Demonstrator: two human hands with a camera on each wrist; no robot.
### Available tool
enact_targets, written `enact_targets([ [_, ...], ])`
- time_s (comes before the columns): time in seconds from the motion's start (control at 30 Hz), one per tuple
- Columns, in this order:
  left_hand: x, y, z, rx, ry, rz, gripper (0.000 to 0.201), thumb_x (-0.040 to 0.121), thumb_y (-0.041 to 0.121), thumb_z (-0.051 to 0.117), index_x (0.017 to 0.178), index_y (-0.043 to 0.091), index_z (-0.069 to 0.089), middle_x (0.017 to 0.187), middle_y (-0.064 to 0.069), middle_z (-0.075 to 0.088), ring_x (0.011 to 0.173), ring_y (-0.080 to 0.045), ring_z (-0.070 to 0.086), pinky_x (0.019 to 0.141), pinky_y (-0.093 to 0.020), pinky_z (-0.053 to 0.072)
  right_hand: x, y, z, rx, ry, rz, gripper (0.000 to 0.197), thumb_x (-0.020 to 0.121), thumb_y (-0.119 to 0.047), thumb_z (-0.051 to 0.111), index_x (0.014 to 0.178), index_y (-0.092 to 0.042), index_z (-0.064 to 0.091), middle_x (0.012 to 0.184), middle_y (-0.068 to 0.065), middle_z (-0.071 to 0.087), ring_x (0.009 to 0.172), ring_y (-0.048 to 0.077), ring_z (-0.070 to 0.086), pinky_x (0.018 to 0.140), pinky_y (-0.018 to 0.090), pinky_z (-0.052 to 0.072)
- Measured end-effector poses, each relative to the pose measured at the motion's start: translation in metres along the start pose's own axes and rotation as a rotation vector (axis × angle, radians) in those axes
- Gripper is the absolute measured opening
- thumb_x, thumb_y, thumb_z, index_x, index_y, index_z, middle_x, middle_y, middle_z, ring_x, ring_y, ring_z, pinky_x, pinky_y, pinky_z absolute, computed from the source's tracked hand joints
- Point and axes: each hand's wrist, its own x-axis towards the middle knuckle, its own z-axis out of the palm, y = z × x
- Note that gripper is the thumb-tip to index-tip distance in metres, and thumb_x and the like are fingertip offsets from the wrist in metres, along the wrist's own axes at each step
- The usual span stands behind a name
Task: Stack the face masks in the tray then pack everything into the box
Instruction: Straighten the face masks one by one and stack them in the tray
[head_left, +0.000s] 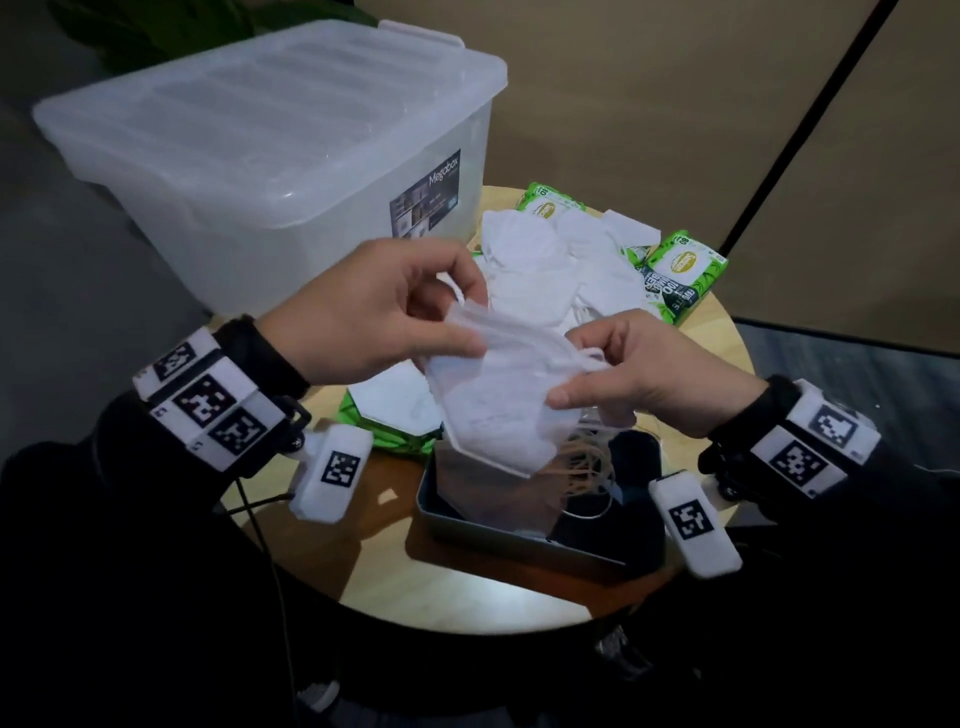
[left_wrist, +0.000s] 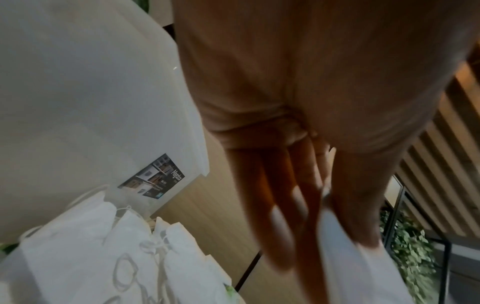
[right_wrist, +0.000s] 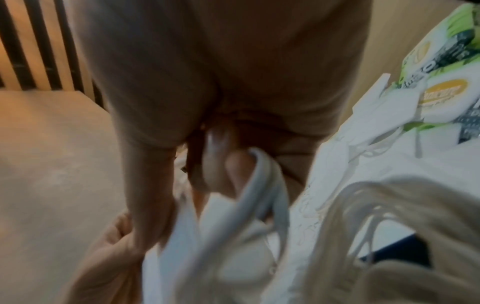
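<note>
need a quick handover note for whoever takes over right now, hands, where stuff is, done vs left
Left hand: pinching the top edge of a white face mask.
Right hand: gripping the same mask's other side, by the ear loops.
The mask is held above the dark tray at the near side of the round table; the tray already holds some masks.
Loose mask pile still sits behind the hands, with green wipe packs around it.
The clear box is at the back left, lid on.
Done: part of the stack.
Left: set this mask down, stack the rest, open the box, pack everything.
</note>
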Motion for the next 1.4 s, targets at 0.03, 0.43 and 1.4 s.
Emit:
enact_targets([
  [0.03, -0.001, -0.003, 0.003, 0.050, -0.090, -0.061, 0.024, 0.082, 0.014, 0.085, 0.096, 0.011, 0.066, 0.069, -0.013, 0.069, 0.059, -0.016, 0.062, 0.059, -0.026, 0.052, -0.002, 0.003, -0.001, -0.061, -0.059, 0.054, 0.042, 0.070, -0.014, 0.088, 0.078, 0.013, 0.057, 0.057, 0.014, 0.042, 0.040, 0.018, 0.035, 0.043, 0.023, 0.033],
  [0.43, 0.009, -0.025, 0.045, 0.931, -0.510, -0.164, 0.022, 0.077, 0.048, 0.081, 0.073, 0.030, 0.069, 0.067, 0.011, 0.062, 0.068, -0.009, 0.057, 0.066, -0.032, 0.054, 0.000, 0.031, -0.012, -0.466, -0.228, 0.244, 0.009, 0.083, -0.003, 0.081, 0.089, -0.009, 0.077, 0.072, 0.007, 0.075, 0.068, 0.019, 0.068, 0.070, 0.036, 0.052],
  [1.4, 0.081, -0.038, 0.002, 0.411, -0.054, -0.156, 0.007, 0.091, 0.023, 0.076, 0.085, 0.020, 0.074, 0.070, 0.004, 0.073, 0.064, -0.013, 0.073, 0.064, -0.034, 0.060, 0.061, 0.024, -0.061, 0.280, 0.514, 0.168, 0.012, 0.095, -0.013, 0.068, 0.104, -0.005, 0.070, 0.079, 0.010, 0.064, 0.061, 0.022, 0.061, 0.053, 0.030, 0.053],
])
